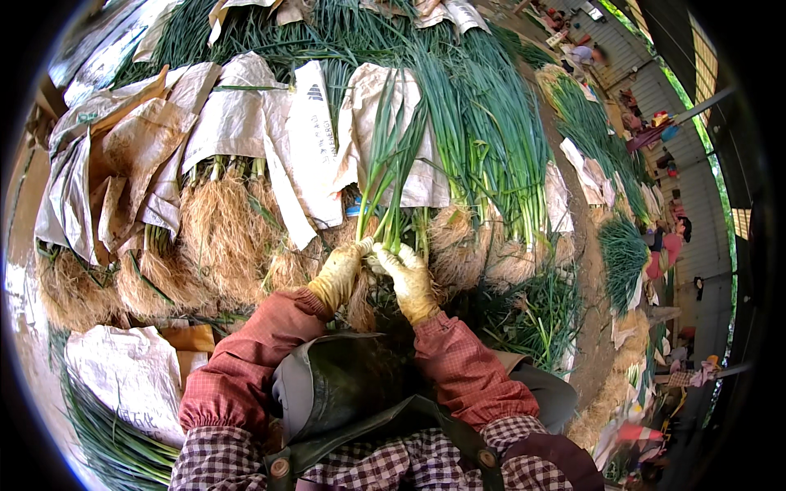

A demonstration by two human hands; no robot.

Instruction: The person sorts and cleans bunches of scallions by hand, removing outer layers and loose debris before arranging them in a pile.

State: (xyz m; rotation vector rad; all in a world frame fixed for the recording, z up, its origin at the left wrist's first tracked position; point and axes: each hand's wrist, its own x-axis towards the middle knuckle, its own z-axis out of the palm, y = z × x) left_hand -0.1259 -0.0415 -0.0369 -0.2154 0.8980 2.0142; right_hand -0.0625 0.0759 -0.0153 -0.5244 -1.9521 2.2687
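Both my hands wear stained yellowish gloves and meet at the middle of the view, in front of my lap. My left hand [341,275] is closed round the base of a few green onions [395,168], whose long leaves point away from me over a white sack. Closed too, my right hand [409,282] grips the same stems just beside it, its fingers near the left ones. Pale roots [361,303] hang below the hands. More bundled green onions [483,139] with bushy roots lie immediately to the right.
White woven sacks [233,114] cover a row of onions at left, their tan roots [225,221] facing me. Leaf scraps [532,319] lie right of my knees. Another sack [123,372] covers onions at lower left. Other people [670,245] sit among onion piles far right.
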